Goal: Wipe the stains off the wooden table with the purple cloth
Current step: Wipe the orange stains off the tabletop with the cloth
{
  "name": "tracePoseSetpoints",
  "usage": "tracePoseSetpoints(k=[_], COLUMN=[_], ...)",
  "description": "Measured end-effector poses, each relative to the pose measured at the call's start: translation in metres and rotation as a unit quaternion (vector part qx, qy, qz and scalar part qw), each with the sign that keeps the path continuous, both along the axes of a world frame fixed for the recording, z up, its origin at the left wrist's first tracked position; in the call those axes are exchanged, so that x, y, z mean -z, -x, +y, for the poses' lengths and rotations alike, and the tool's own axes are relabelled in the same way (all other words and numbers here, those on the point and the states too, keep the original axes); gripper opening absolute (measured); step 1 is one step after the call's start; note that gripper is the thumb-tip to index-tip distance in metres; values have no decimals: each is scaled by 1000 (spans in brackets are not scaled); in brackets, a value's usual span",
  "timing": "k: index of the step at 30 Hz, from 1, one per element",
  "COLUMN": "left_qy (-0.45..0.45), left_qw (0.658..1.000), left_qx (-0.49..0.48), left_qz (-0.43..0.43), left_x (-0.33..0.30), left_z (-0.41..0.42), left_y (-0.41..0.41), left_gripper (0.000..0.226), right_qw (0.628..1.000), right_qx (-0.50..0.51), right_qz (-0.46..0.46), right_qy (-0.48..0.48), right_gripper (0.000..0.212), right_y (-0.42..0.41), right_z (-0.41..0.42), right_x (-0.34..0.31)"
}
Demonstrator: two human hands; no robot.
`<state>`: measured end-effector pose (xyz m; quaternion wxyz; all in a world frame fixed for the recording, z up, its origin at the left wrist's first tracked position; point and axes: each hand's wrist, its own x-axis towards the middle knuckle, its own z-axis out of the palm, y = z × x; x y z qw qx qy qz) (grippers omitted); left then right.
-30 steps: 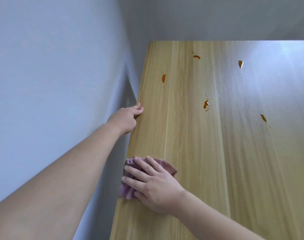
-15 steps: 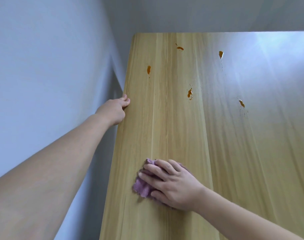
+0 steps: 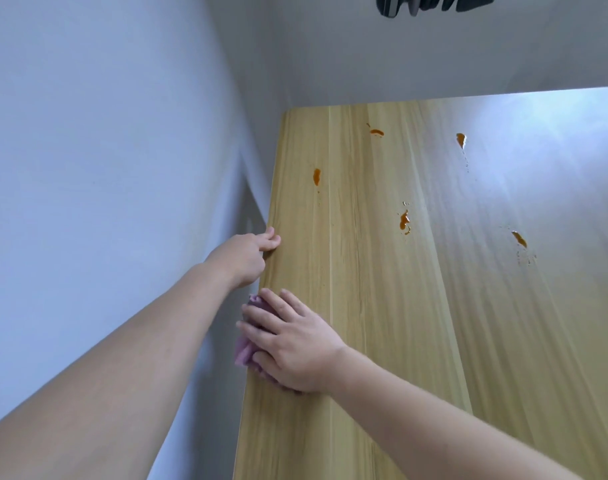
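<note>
Cloth (image 3: pixel 247 344) shifted to table (image 3: pixel 364 341) left edge | right hand (image 3: pixel 288 344) flat, pressing it | left hand (image 3: pixel 247 254) grips edge

A pale wall (image 3: pixel 98 168) is filling the view to the left of the hands, and another wall (image 3: pixel 399 64) is running across well beyond them, the two meeting in a corner. A dark object (image 3: pixel 434 3) is showing at the top edge, far above the hands, too cut off to identify.
</note>
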<state>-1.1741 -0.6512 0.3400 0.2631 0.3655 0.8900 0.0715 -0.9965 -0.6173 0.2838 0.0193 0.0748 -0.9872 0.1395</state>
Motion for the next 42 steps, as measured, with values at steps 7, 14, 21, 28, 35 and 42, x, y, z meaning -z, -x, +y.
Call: tracePoseSetpoints(k=[7,14,21,28,35,42], left_qy=[71,51,-24,-13,-10,-8], left_qw=[995,987,957,941,915,905], left_qx=[35,-106,-251,-314,-373,-376], left_qz=[55,111,141,127,156,196], left_x=[-5,4,41,38,49,55], left_z=[12,45,55,106,157,162], left_y=[0,-42,-109,-144,-178,-179], left_gripper=[73,59,61,65,69,69], right_qw=[976,932,969,868,777,945], right_qx=[212,358,242,488,615,320], right_qz=[-57,-62,-38,-86,-134,-42], right_qy=[-3,-11,23,4,-12,46], right_gripper=[64,61,54,59,65,58], right_y=[-13,-35,-48,-148,-144,-99], right_z=[111,126,111,257,294,212], right_x=[-6,-6,2,-2,-5,-3])
